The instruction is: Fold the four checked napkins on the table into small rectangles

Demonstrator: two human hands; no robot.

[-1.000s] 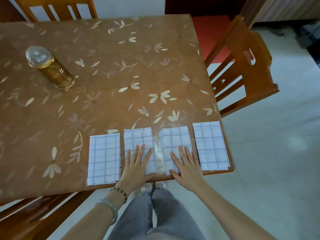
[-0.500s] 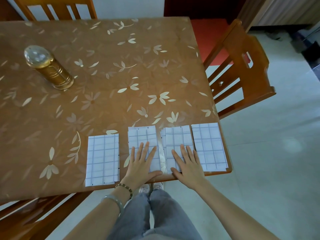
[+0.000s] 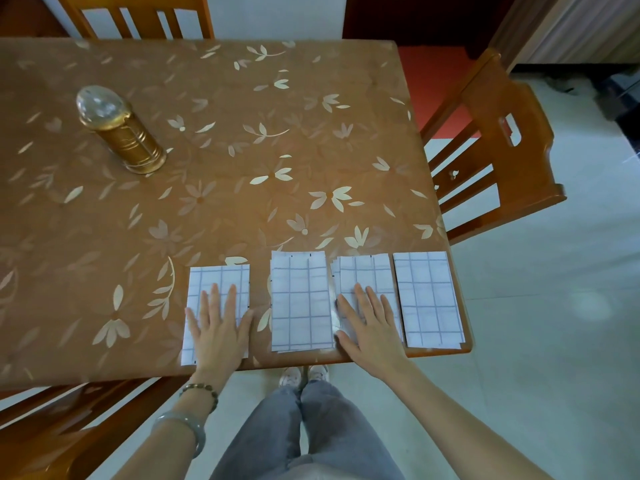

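Note:
Several white checked napkins lie folded into narrow rectangles in a row along the near edge of the table [image 3: 242,150]. My left hand [image 3: 218,327] lies flat with spread fingers on the leftmost napkin [image 3: 216,277]. The second napkin [image 3: 300,303] lies uncovered. On the third napkin [image 3: 367,275] my right hand [image 3: 370,323] rests flat, fingers straight. The rightmost napkin [image 3: 427,299] lies by the table's right corner, untouched.
A gold cylinder with a clear domed top [image 3: 119,133] stands at the far left of the table. Wooden chairs stand at the right [image 3: 502,150], at the back [image 3: 138,15] and at the near left [image 3: 52,427]. My legs show below the table edge.
My left hand has moved from the second napkin to the leftmost one. My right hand stays on the third napkin. The view has shifted slightly.

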